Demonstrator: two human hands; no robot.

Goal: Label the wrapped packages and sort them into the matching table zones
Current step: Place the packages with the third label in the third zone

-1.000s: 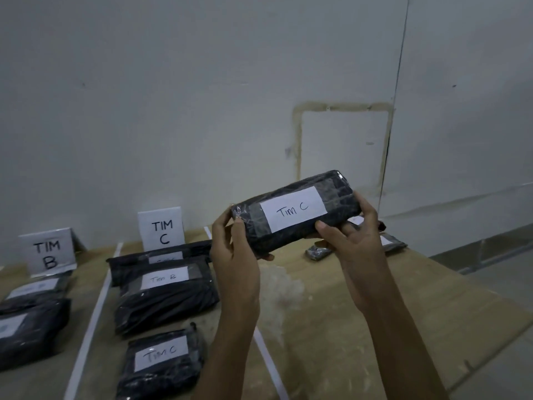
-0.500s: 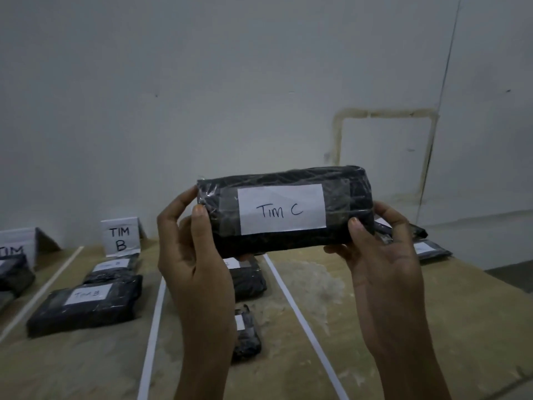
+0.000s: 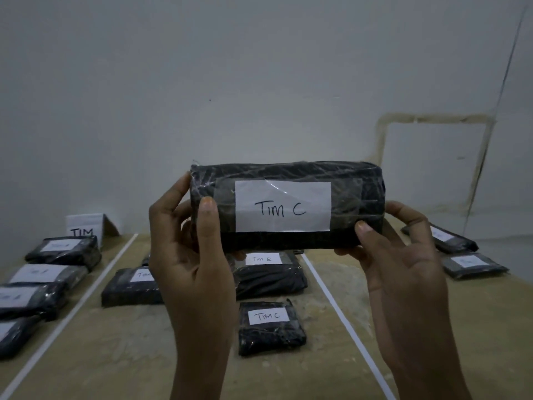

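I hold a black wrapped package [image 3: 357, 197] level in front of me, above the table. Its white label reads "Tim C". My left hand [image 3: 190, 255] grips its left end and my right hand [image 3: 401, 264] grips its right end. Under it, in the middle zone between two white tape lines, lie a package labelled "Tim C" [image 3: 271, 327], one labelled "Tim B" [image 3: 268, 272] and another package [image 3: 129, 287] partly hidden by my left hand. The held package hides the sign of that zone.
The wooden table [image 3: 115, 356] is split by white tape lines [image 3: 340, 313]. Several labelled black packages [image 3: 63, 252] lie in the left zone before a folded "TIM" sign [image 3: 83, 226]. Two more packages [image 3: 473, 264] lie at the far right. A grey wall stands behind.
The view has swung to the right across the table. The package has turned from tilted to level and come closer to the camera, still held by both hands.
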